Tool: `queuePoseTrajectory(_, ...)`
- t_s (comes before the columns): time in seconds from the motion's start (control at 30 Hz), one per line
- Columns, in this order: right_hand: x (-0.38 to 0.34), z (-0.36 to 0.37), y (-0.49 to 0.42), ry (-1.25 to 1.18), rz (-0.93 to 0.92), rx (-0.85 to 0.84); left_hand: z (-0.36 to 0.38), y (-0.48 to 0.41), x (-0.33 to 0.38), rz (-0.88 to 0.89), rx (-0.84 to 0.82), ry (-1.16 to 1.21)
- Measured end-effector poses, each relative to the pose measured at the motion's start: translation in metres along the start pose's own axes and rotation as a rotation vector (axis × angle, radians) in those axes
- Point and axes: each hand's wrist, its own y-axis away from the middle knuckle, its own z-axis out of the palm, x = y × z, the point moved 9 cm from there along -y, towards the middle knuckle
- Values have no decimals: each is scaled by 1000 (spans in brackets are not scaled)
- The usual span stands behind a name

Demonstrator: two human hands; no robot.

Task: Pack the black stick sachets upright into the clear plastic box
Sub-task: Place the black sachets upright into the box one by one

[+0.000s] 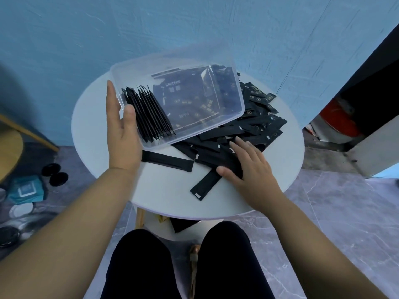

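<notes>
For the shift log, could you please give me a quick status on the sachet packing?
Left hand grips clear box, tilted. Right hand flat on loose sachets. One row packed. Nothing blocking.

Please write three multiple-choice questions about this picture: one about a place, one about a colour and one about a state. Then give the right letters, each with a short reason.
1. Where in the clear plastic box do the packed black stick sachets stand?
A. at its right end
B. in its middle
C. at the end by the left hand

2. What colour is the round table?
A. brown
B. white
C. red

3. What does the right hand do?
A. rests flat on the loose black sachets
B. holds the box
C. hangs in the air

Answers: 1 C, the row stands next to that hand; 2 B, the bare top is white; 3 A, its straight fingers lie on the pile.
</notes>
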Motion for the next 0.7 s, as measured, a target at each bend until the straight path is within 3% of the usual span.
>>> queuePoseTrajectory(0.17, 29, -21, 30, 34, 192, 75, 1, 0, 3, 9, -7, -1)
queuePoseTrajectory(0.33, 54, -22, 34, -113, 319, -16, 2, 1, 3, 5, -11, -23)
queuePoseTrajectory(0.47, 65, -20, 26, -136, 344, -53, 2, 2, 2, 7, -12, -38)
queuePoseTrajectory(0.6, 68, -33, 21, -326, 353, 71, 3, 2, 3, 19, -25, -24)
queuePoseTrajectory(0.7, 44, -35, 12, -367, 237, 66, 2, 0, 0, 19, -10, -31)
